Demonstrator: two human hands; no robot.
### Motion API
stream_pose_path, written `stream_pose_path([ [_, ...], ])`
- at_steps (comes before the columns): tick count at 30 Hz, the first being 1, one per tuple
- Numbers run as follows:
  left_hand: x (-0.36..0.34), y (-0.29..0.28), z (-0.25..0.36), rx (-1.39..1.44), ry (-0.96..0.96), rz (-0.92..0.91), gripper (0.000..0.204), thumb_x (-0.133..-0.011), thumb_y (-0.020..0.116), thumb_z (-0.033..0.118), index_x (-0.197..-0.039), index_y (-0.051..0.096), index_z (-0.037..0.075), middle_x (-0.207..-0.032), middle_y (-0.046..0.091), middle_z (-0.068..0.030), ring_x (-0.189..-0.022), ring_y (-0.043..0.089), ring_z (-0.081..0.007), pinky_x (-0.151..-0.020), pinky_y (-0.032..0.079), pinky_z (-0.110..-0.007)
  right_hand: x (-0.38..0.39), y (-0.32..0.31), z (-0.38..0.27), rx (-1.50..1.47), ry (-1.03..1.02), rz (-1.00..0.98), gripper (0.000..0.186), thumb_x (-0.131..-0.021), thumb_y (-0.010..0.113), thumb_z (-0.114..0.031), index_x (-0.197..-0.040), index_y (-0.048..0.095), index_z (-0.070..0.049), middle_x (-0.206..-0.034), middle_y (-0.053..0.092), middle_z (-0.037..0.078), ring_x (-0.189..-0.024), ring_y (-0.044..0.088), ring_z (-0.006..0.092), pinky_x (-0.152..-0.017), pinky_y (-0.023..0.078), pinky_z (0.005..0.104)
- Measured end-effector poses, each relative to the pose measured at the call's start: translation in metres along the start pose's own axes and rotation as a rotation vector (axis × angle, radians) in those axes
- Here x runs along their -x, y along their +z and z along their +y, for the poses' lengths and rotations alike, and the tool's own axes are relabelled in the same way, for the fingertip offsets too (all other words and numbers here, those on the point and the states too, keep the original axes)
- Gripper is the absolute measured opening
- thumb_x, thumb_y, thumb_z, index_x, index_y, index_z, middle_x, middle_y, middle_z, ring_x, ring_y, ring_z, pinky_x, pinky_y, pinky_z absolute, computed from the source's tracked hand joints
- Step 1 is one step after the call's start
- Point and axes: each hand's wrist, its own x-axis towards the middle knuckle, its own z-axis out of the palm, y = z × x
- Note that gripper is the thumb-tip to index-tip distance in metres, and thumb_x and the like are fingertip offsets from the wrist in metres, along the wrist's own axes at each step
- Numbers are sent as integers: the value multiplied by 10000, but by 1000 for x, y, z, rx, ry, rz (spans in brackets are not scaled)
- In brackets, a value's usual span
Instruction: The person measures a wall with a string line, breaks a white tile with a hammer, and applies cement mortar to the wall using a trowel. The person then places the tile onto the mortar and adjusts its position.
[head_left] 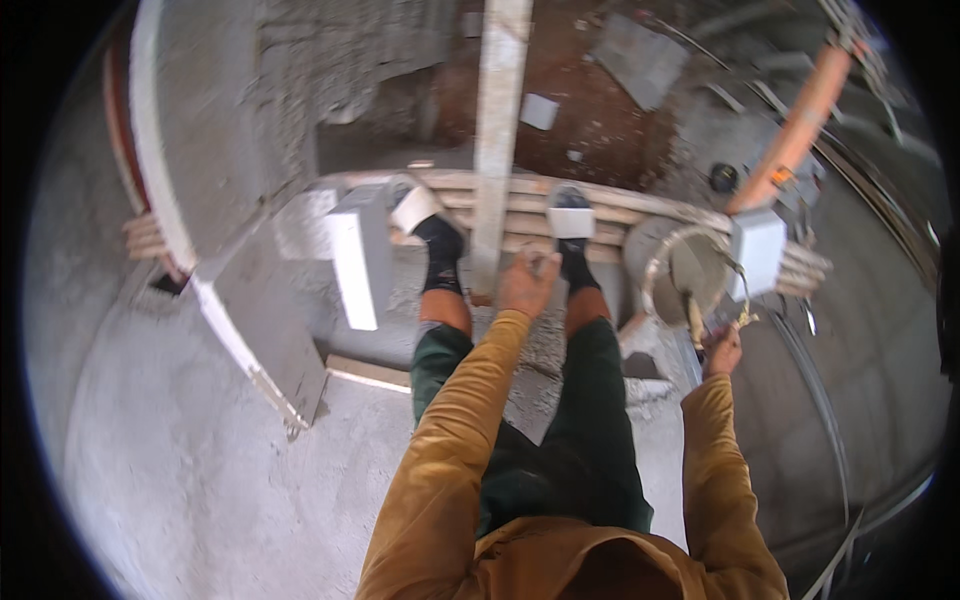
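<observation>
My left hand [528,283] is in front of me with its fingers curled, close to the lower end of an upright wooden post [497,120]. Whatever it may hold is too small to make out. At the right, my right hand [722,350] closes on the tan handle [695,320] of a tool whose head I cannot make out. That handle leans at the near rim of a round bucket [655,285] containing grey mortar [697,270]. A yellowish rope [746,318] hangs from the bucket's handle, beside my right hand.
My feet rest on wooden poles [640,203] laid side by side. A pale block [757,252] stands right of the bucket, and another block [355,268] left of my legs. An orange pole [800,125] slants at the far right. Reddish ground with debris lies beyond and below.
</observation>
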Motion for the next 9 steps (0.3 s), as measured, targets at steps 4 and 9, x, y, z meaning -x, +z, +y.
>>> stream_pose_path([
  [4, -24, -111, -102, -251, -191, 504, 655, -772, 729, 447, -1171, 550, -39, -1110, 618, -228, -1039, 600, -381, -921, 465, -414, -20, 15, 32, 107, 35, -205, 456, -959, 492, -436, -719, 535, -50, -626, 538, 36, -564, 561, 162, -532, 480, 311],
  [9, -46, -188, -191, -519, -235, 745, 1031, -635, 796, 552, -1375, 363, -22, -1299, 472, -274, -1191, 477, -428, -1009, 397, -466, -30, 23, 40, 314, -85, -233, 482, -960, 493, -429, -765, 619, -7, -691, 628, 94, -621, 608, 178, -603, 510, 323],
])
